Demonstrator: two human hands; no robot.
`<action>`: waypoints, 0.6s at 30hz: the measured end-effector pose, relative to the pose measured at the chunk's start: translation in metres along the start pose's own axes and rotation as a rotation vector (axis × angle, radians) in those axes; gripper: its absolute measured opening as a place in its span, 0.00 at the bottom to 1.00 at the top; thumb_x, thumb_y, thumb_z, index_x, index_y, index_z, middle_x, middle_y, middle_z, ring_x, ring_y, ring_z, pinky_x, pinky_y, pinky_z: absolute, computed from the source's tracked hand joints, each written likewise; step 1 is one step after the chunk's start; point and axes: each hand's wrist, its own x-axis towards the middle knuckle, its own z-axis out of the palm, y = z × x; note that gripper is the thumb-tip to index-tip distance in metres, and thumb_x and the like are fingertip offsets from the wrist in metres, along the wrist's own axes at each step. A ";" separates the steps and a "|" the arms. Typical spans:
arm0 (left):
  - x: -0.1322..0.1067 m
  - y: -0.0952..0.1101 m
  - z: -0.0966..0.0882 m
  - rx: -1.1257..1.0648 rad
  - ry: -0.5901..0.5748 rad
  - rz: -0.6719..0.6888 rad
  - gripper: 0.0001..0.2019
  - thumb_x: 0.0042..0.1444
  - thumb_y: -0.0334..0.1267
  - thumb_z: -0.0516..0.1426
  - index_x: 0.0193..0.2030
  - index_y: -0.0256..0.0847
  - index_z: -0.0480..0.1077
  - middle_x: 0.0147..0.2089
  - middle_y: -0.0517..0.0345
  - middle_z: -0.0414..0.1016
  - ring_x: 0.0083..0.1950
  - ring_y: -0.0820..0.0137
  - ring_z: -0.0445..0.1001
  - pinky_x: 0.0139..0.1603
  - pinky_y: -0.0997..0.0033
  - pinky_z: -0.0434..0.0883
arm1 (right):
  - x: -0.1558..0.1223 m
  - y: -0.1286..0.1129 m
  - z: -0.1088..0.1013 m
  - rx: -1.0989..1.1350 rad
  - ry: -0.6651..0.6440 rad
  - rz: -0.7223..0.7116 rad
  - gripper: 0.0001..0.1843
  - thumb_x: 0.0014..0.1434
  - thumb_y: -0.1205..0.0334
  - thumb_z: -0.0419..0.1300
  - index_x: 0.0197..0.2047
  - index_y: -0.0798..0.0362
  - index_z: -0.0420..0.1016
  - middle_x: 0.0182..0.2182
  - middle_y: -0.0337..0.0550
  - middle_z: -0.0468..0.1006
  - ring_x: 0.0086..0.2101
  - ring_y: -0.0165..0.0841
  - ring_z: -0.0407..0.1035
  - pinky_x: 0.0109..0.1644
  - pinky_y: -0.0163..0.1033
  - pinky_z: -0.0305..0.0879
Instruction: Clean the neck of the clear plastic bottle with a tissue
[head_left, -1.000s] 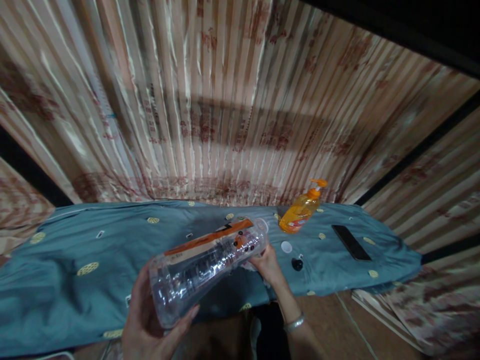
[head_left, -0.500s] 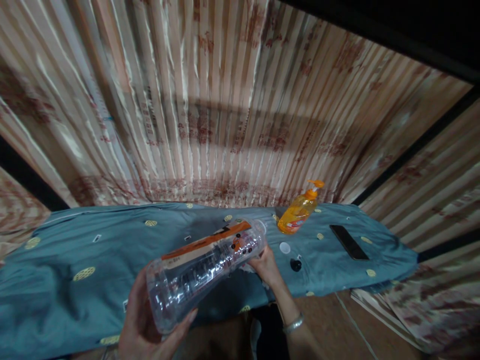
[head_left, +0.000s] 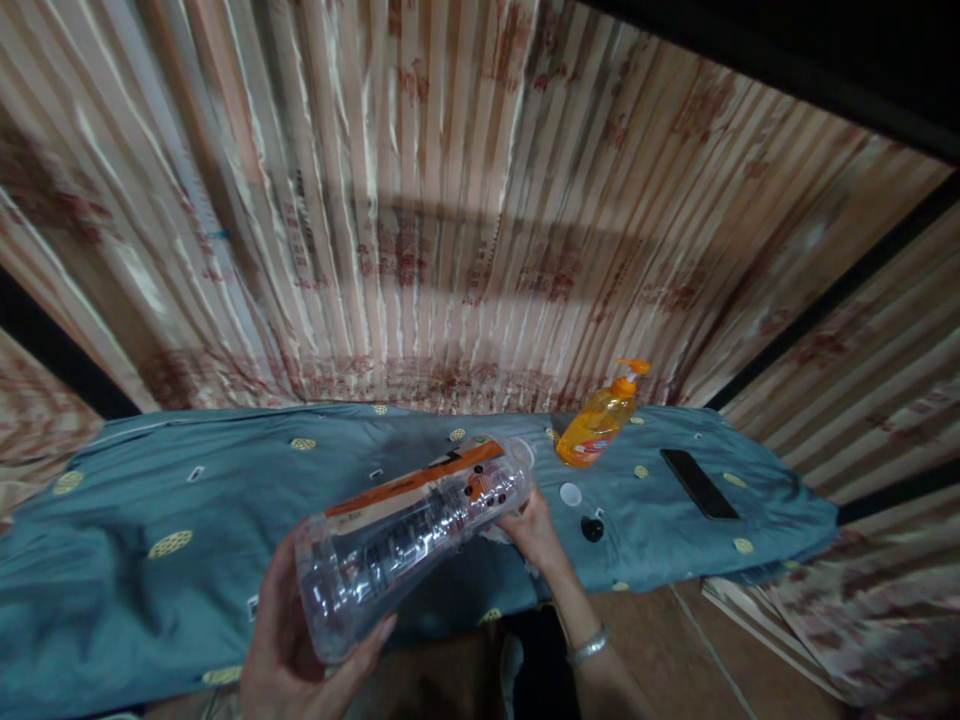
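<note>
A large clear plastic bottle (head_left: 409,535) with an orange and white label lies tilted across both my hands, its base toward me and its open neck pointing away. My left hand (head_left: 289,655) cups the base with fingers wrapped round it. My right hand (head_left: 534,530) grips the bottle near the neck; a silver bracelet shows on that wrist. Just right of the neck, a white cap (head_left: 570,494) and a small black object (head_left: 592,528) lie on the blue cloth (head_left: 150,500).
An orange pump bottle (head_left: 600,425) stands at the back right of the blue-covered table. A black phone (head_left: 699,483) lies flat to its right. A striped curtain (head_left: 450,220) hangs behind. Wooden floor (head_left: 660,650) shows below the table's front edge.
The bottle and both hands have barely moved; the view has only shifted slightly.
</note>
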 end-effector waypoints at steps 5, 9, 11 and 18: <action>0.000 0.000 -0.001 -0.018 -0.005 -0.011 0.52 0.40 0.48 0.78 0.74 0.49 0.70 0.69 0.48 0.82 0.66 0.47 0.84 0.59 0.59 0.84 | 0.000 0.004 0.001 0.007 0.038 -0.038 0.31 0.41 0.59 0.78 0.50 0.49 0.80 0.41 0.44 0.91 0.42 0.44 0.85 0.50 0.46 0.81; -0.001 -0.001 -0.001 -0.022 -0.011 -0.006 0.51 0.41 0.47 0.78 0.75 0.51 0.70 0.70 0.48 0.82 0.67 0.45 0.82 0.64 0.54 0.82 | -0.001 0.000 0.001 0.010 0.014 -0.035 0.30 0.41 0.61 0.78 0.49 0.49 0.81 0.42 0.44 0.91 0.42 0.44 0.85 0.51 0.45 0.81; -0.001 -0.001 -0.001 -0.020 -0.013 -0.007 0.52 0.41 0.47 0.78 0.75 0.51 0.69 0.69 0.48 0.83 0.67 0.45 0.83 0.64 0.53 0.82 | -0.001 -0.003 0.001 0.016 0.015 -0.030 0.30 0.40 0.61 0.79 0.49 0.50 0.81 0.42 0.44 0.91 0.42 0.44 0.85 0.51 0.45 0.81; -0.001 0.001 0.000 -0.014 -0.005 0.006 0.50 0.41 0.47 0.78 0.74 0.52 0.70 0.66 0.51 0.85 0.64 0.47 0.85 0.60 0.55 0.84 | 0.000 -0.004 0.000 0.011 0.017 -0.048 0.31 0.39 0.59 0.79 0.49 0.50 0.81 0.43 0.47 0.92 0.43 0.46 0.85 0.51 0.46 0.81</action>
